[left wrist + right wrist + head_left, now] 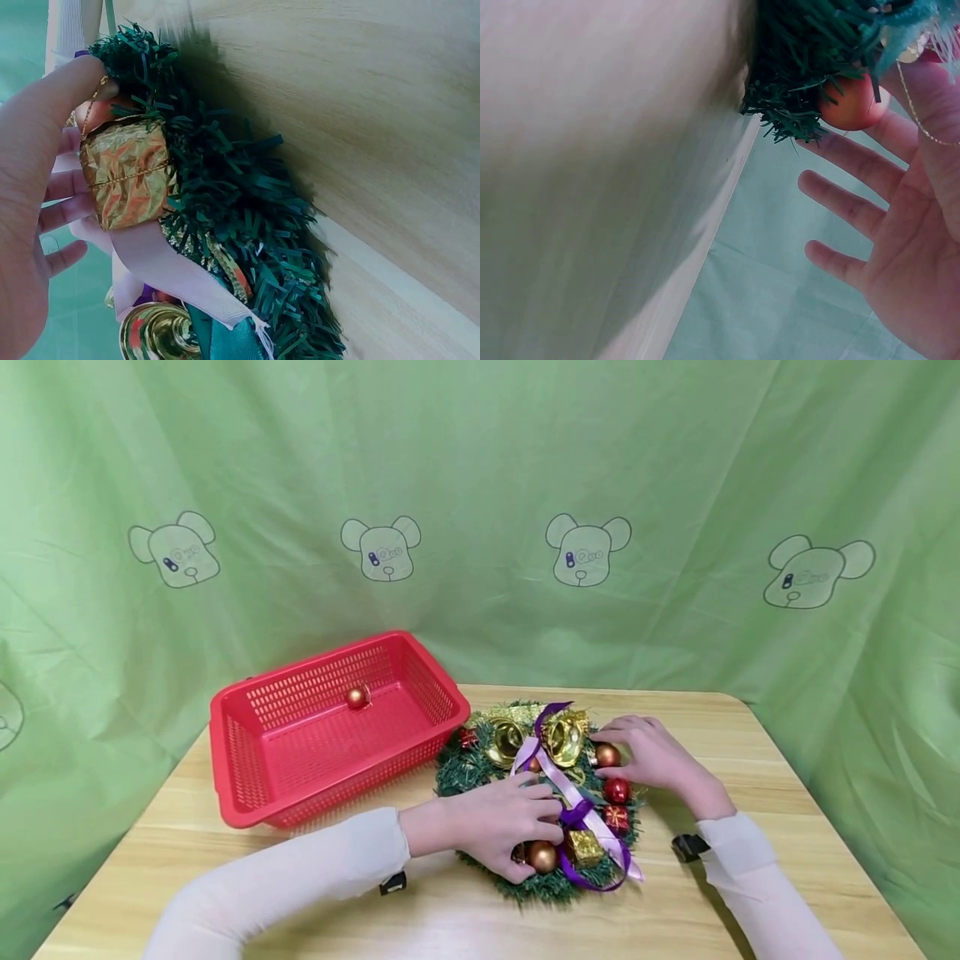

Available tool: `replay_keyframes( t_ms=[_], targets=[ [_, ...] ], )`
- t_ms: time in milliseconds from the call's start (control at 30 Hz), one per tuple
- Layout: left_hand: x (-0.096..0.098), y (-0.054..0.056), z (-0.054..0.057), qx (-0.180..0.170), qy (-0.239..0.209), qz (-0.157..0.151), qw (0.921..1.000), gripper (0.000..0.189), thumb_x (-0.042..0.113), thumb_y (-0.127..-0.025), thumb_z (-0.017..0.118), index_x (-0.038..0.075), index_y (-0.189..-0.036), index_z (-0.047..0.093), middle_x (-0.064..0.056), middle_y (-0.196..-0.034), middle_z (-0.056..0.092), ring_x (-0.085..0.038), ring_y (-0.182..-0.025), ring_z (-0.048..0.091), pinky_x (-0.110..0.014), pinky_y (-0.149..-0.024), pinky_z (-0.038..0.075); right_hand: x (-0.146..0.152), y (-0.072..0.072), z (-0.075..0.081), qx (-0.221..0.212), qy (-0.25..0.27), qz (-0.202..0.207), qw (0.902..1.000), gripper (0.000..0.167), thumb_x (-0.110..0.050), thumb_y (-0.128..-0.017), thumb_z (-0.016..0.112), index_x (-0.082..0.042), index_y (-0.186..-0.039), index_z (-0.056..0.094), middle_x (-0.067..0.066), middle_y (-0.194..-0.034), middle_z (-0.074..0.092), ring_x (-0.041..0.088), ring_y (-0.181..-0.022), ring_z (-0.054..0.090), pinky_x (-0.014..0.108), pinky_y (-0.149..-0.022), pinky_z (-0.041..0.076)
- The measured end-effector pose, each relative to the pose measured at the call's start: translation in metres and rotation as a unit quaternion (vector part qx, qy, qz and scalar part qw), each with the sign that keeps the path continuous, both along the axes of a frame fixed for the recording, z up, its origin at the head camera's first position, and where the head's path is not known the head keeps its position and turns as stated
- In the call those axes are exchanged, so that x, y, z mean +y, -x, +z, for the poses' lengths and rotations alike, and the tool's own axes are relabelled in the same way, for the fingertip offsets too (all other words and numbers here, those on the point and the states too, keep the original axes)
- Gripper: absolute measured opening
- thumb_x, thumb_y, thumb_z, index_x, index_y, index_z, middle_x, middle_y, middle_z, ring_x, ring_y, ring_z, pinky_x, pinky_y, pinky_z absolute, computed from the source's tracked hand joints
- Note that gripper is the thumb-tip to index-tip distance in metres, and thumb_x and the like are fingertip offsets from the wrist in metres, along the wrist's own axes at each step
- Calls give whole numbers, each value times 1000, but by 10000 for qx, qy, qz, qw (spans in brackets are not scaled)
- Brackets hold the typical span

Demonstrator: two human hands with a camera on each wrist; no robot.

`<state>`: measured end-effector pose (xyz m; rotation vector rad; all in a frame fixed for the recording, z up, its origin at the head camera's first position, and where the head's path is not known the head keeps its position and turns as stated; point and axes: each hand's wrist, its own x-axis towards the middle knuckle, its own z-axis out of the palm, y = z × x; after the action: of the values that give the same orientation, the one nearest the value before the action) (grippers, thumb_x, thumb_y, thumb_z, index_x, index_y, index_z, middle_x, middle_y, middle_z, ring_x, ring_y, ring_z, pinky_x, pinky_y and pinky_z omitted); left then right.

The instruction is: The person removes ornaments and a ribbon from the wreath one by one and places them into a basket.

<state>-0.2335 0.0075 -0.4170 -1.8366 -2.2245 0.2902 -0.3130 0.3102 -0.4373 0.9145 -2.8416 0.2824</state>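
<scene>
A green tinsel wreath (551, 887) lies on the table, trimmed with gold bells (564, 742), a pink ribbon (558, 777), a purple ribbon (576, 812) and a gold gift box (584, 848). My left hand (498, 822) reaches over its near part, thumb and fingers curled about a copper-gold ball ornament (543, 857). In the left wrist view, the gold box (127, 172) partly hides that ball. At the wreath's right side, my right hand (652, 758) has thumb and index finger around another copper-gold ball (607, 755). Its other fingers spread apart in the right wrist view, beside the ball (849, 105).
A red plastic basket (262, 814) stands left of the wreath, with one gold ball (357, 697) inside. A red ball (617, 790) and a red gift box (617, 819) sit on the wreath's right side. A green curtain (480, 610) hangs behind the wooden table (690, 718).
</scene>
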Motion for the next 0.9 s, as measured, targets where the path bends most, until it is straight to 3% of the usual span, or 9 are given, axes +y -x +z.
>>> replay_keyframes(
  t_ms=[400, 667, 900],
  targets=[
    [-4, 1, 0, -125, -132, -71, 9998, 50, 59, -88, 59, 29, -128, 64, 7, -126, 61, -12, -120, 51, -38, -109, 39, 0, -1, 0, -21, -32, -55, 10000, 60, -41, -77, 86, -11, -127, 71, 16, -127, 70, 43, -123, 59, 70, -104, 37],
    [-7, 2, 5, -124, -187, -100, 9997, 50, 60, -87, 60, 29, -126, 65, 8, -124, 62, -12, -116, 51, -36, -107, 39, 0, -1, 0, -54, -39, -73, 10000, 60, -41, -78, 85, -11, -128, 70, 17, -128, 69, 44, -123, 59, 70, -104, 37],
    [-8, 1, 9, -49, -245, -59, 9997, 52, 60, -88, 58, 28, -128, 64, 6, -128, 62, -13, -122, 51, -36, -110, 39, 0, -1, 1, -146, -83, -103, 9998, 60, -41, -79, 84, -11, -129, 70, 17, -129, 68, 44, -124, 58, 70, -105, 37]
  ],
)
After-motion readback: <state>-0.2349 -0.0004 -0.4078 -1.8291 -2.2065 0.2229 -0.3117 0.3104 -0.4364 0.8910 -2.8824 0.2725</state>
